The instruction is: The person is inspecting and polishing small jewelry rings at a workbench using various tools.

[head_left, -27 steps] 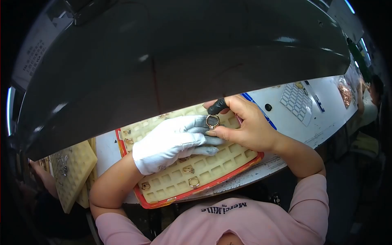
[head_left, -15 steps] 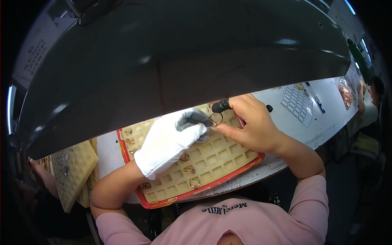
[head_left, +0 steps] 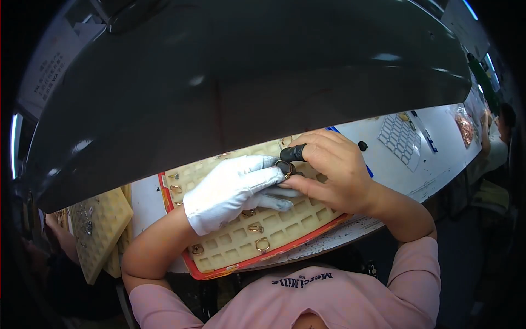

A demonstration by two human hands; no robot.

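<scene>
A gold-coloured ring (head_left: 284, 168) is between my two hands, above a cream pad (head_left: 285, 222) of square pockets in a red-rimmed tray (head_left: 230, 271). My left hand (head_left: 227, 189), in a white glove greyed at the fingertips, pinches the ring from the left. On its right side, my bare right hand (head_left: 342, 172) grips it between thumb and a finger in a black finger cot (head_left: 292, 153). Fingers hide part of the ring. Other rings stand in the pockets, including a plain-looking one (head_left: 262, 245) near the front and a stone-set one (head_left: 255, 228) behind it.
A dark curved hood (head_left: 246, 82) hangs low over the table's far side. Cream pocketed pads (head_left: 101, 230) lean at the left. Rightward are a white gridded sheet (head_left: 399, 140), a blue-and-white pen (head_left: 430, 142) and a bag of copper-coloured pieces (head_left: 464, 129). Another person's arm (head_left: 57, 233) shows at far left.
My left fingers have closed onto the ring, and the ring has shifted slightly left and down. A pink item by my right palm has gone from sight; a blue edge now shows behind that hand.
</scene>
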